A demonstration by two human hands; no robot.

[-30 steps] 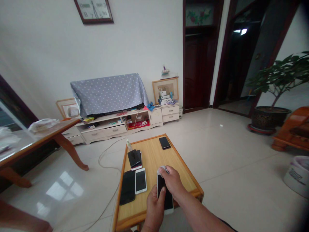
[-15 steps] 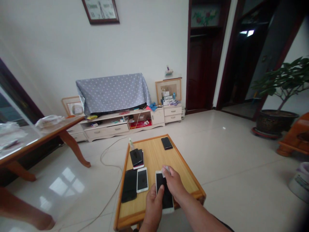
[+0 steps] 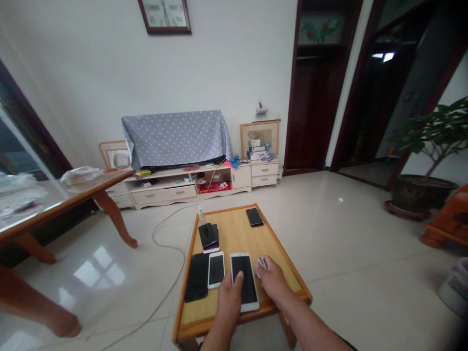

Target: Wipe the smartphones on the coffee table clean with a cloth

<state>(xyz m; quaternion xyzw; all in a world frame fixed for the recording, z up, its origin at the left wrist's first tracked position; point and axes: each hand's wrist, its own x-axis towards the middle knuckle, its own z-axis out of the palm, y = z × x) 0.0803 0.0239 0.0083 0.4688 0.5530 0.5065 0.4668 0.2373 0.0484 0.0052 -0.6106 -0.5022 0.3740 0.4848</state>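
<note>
My left hand (image 3: 229, 298) grips a large white smartphone (image 3: 248, 287) by its left edge, thumb over the dark screen. Just right of that phone, my right hand (image 3: 271, 277) is closed on a small whitish cloth (image 3: 261, 264), apart from the screen. To the left on the wooden table lie a smaller white smartphone (image 3: 216, 269) and a large black tablet-like device (image 3: 197, 278). Behind them is a small stack of phones (image 3: 208, 236), a black one on top. Another black smartphone (image 3: 254, 217) lies near the far right corner.
The small wooden table (image 3: 234, 214) has a raised rim. A little clear bottle (image 3: 201, 214) stands at its far left corner. A cable (image 3: 175, 249) runs over the floor on the left, near a larger table (image 3: 109, 187). A low cabinet (image 3: 161, 195) stands against the wall.
My right hand has moved off the phone's screen to the right with the cloth. The phone in my left hand has shifted slightly left. The view has turned a little.
</note>
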